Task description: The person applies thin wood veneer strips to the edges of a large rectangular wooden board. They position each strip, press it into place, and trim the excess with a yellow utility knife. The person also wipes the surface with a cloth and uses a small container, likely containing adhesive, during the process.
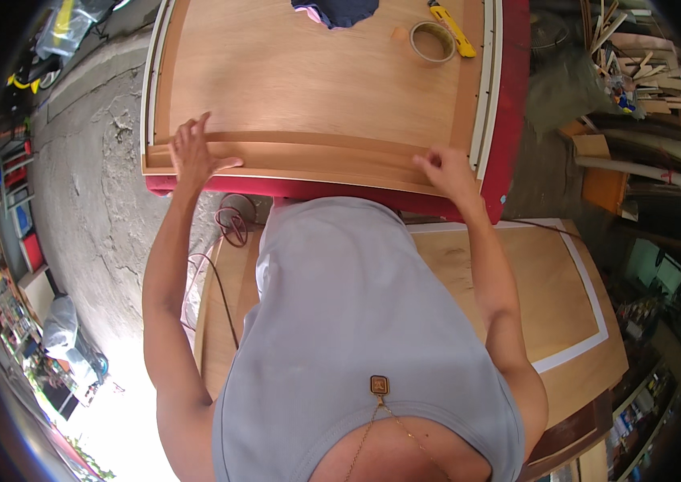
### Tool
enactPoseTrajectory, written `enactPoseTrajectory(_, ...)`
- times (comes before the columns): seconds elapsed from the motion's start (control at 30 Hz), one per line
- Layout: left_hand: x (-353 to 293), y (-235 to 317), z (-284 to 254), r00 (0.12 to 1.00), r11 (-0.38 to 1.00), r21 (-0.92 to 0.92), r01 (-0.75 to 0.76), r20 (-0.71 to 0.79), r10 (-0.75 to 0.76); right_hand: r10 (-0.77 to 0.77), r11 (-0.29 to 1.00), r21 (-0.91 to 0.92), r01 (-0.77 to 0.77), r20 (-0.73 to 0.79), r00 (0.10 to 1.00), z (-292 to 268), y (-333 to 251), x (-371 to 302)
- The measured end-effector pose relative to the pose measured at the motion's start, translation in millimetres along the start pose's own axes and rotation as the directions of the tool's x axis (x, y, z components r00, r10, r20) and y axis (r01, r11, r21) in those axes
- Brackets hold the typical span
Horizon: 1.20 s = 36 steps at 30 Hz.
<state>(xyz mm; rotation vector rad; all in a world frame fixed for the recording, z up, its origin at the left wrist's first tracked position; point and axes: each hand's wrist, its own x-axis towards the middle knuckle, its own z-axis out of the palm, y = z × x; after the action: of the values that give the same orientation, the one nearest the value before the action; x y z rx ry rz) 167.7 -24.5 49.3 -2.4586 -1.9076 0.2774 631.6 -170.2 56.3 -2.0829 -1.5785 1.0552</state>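
Head view, from near to far: past the grey sleeveless top point(332, 297), the closest edge of a framed plywood panel point(308, 92) runs crosswise before the body, resting on a red support point(511, 112). Along that edge lies a brown strip point(308, 157), its long axis running left to right, roughly square to the forearms, with a crease or raised fold along its length. It spans the gap between the two hands, so it lies to the right of the left hand point(190, 154) and to the left of the right hand point(446, 170); each hand is nearer its own end. The left hand is spread, fingers pointing away over the strip and thumb stretched inward along it. The right hand is curled, thumb and forefinger close together at the strip; whether they pinch it, I cannot tell.

Farther off, well apart from both hands, a tape roll point(432, 59) lies on the panel's right side with a yellow utility knife point(456, 32) just beside it. A dark cloth point(347, 11) sits at the upper edge.
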Motion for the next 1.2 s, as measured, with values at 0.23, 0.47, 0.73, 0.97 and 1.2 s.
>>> enactPoseTrajectory(0.23, 6, -129, 8, 0.981, 0.990, -0.003, -0.141, -0.136, 0.139, -0.110, 0.967, -0.254, 0.017, -0.357, 0.928, 21, 43, -53)
enactPoseTrajectory(0.47, -12, -98, 44, 0.933, 0.792, -0.496, -0.356, -0.136, 0.334, -0.062, 0.953, -0.289, -0.089, -0.478, 0.876, 86, 4, -42)
enactPoseTrajectory(0.73, -34, 117, 22, 0.746, 0.491, -0.606, -0.626, -0.284, 0.602, -0.086, 0.995, -0.013, 0.095, -0.537, 0.839, 131, -49, -37)
enactPoseTrajectory(0.97, -45, 267, 6, 0.562, 0.330, -0.609, -0.721, -0.236, 0.793, -0.047, 0.952, -0.245, -0.184, -0.709, 0.703, 31, 41, -68)
enactPoseTrajectory(1.2, -79, 360, -3, 0.538, 0.373, -0.481, -0.794, -0.269, 0.799, 0.066, 0.997, 0.014, -0.071, -0.568, 0.820, 3, 84, -56)
